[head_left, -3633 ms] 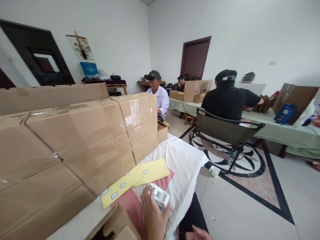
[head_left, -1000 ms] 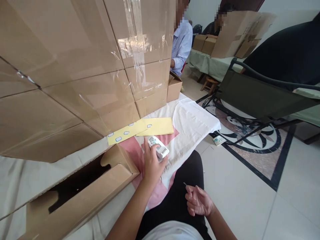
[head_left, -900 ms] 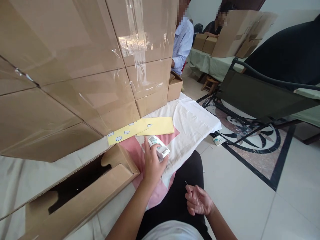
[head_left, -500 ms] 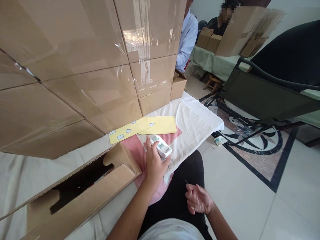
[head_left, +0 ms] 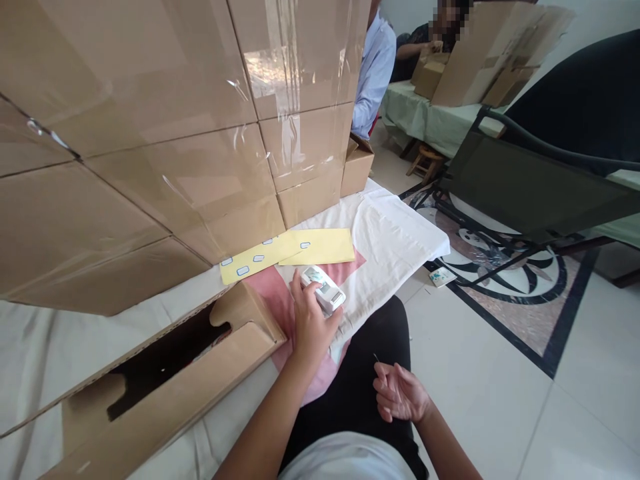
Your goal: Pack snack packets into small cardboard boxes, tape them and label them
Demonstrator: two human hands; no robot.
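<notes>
My left hand (head_left: 314, 313) is closed around a small white plastic case (head_left: 324, 291) with rounded ends and a greenish print. It holds the case over the cloth-covered table, just in front of two yellow paper strips (head_left: 317, 247) that overlap. Several small blue-outlined white shapes are on the strips. Over my lap, my right hand (head_left: 400, 395) has its fingers curled. A thin, needle-like piece (head_left: 377, 358) sticks out of the pinch of its thumb and forefinger; its kind is too small to tell.
Taped cardboard boxes (head_left: 175, 167) are stacked along the table's back. An open carton (head_left: 185, 387) lies at the left front. Beyond are a person in a light blue shirt (head_left: 375, 67), another person (head_left: 420, 47), a dark folding chair (head_left: 530, 180) and a small card (head_left: 443, 277) on the floor.
My hands keep their holds and barely move. The view has shifted slightly. In the background, the far person's arm has come forward over the small boxes.
</notes>
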